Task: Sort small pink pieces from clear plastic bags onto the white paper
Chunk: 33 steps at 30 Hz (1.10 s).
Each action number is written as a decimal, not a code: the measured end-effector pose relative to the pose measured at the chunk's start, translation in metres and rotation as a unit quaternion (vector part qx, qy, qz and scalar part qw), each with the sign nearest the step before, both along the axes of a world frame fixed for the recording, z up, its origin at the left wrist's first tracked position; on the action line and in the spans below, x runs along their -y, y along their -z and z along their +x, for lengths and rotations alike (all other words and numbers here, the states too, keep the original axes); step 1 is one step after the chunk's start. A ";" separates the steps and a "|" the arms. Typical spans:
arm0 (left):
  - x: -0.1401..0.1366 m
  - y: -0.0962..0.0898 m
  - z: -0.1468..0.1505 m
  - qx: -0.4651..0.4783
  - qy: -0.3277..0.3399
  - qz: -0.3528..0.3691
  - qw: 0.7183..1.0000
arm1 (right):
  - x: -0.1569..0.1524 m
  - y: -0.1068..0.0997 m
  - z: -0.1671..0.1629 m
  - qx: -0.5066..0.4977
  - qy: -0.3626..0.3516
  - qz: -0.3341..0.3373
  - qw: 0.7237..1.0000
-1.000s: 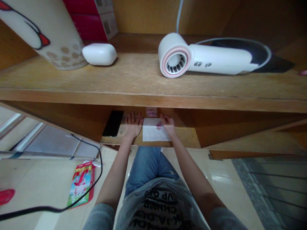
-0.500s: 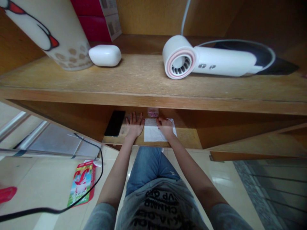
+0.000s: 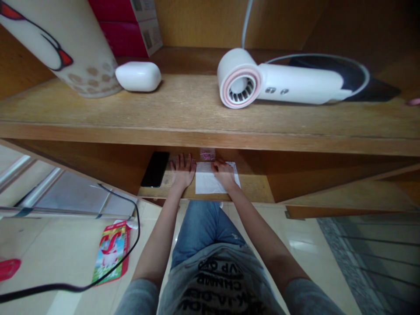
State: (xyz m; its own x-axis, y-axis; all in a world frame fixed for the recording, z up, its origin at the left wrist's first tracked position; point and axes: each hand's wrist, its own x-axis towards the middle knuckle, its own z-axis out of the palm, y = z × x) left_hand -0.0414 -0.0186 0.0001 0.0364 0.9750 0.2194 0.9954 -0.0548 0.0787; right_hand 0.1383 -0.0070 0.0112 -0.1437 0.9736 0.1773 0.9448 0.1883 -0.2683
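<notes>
My left hand [image 3: 183, 171] lies flat on the lower wooden shelf [image 3: 254, 186] with its fingers spread. It rests between a black phone [image 3: 155, 169] and a white sheet of paper [image 3: 206, 181]. Over the paper's right part is my right hand [image 3: 224, 172], its fingers curled together in a pinch. Whatever those fingertips hold, if anything, is too small to make out. Just behind the paper sits a small clear packet [image 3: 208, 154] with pink bits in it, partly cut off by the upper shelf.
On the upper shelf [image 3: 183, 111] stand a large cup [image 3: 88, 61], a white earbud case [image 3: 138, 76], pink boxes [image 3: 123, 37] and a white handheld fan [image 3: 295, 83]. A black cable [image 3: 59, 287] crosses the lower left, above a colourful package [image 3: 111, 251] on the floor.
The view has shifted slightly, so the upper-shelf things appear a little further left. Both hands keep nearly the same pose and place on the lower shelf.
</notes>
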 end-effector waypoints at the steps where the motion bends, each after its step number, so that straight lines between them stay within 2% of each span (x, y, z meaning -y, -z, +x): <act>1: 0.000 0.000 0.000 -0.003 -0.001 -0.001 1.000 | 0.000 0.000 0.000 0.001 0.000 0.001 1.000; 14: 0.004 -0.010 0.002 0.005 0.000 -0.018 1.000 | 0.003 -0.007 -0.002 0.013 0.002 -0.022 1.000; 33: 0.000 -0.005 -0.001 0.014 -0.004 0.001 1.000 | 0.004 -0.008 -0.003 -0.005 0.010 -0.025 1.000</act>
State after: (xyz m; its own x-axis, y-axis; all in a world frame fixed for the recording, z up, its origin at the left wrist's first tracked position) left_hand -0.0423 -0.0191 0.0056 0.0217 0.9749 0.2215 0.9932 -0.0464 0.1071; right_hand 0.1356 -0.0112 0.0193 -0.1224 0.9839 0.1299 0.9457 0.1554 -0.2857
